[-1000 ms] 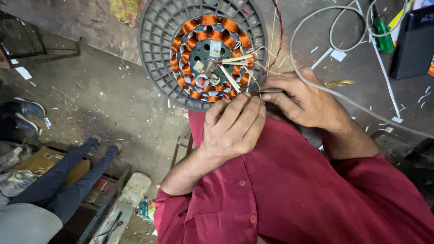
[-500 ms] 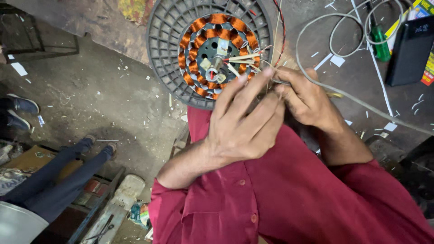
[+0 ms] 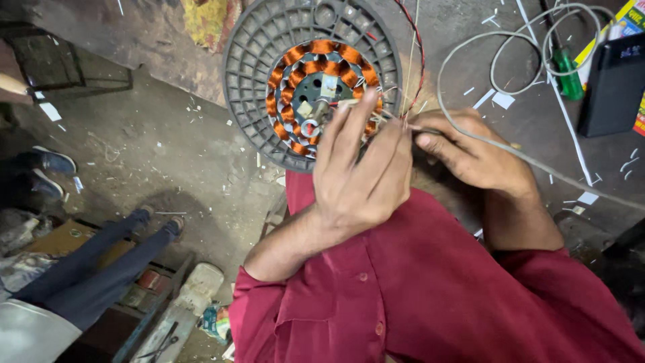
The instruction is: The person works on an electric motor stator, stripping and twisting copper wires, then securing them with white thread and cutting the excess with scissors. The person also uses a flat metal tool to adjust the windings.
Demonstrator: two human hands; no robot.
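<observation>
Head view: the round grey motor housing (image 3: 255, 87) lies on the floor just beyond both hands, its copper windings (image 3: 295, 67) fully wound. Left hand (image 3: 359, 175) and right hand (image 3: 470, 151) pinch loose thin wires (image 3: 411, 74), seemingly unfinished.

Item count: one round grey motor housing (image 3: 255, 81) with one ring of copper windings (image 3: 289, 74); two hands, left hand (image 3: 359, 175) and right hand (image 3: 474, 154); one grey cable (image 3: 463, 47); one green-handled screwdriver (image 3: 570, 75); one black rectangular box (image 3: 613, 84); two dark shoes (image 3: 50, 171).
</observation>
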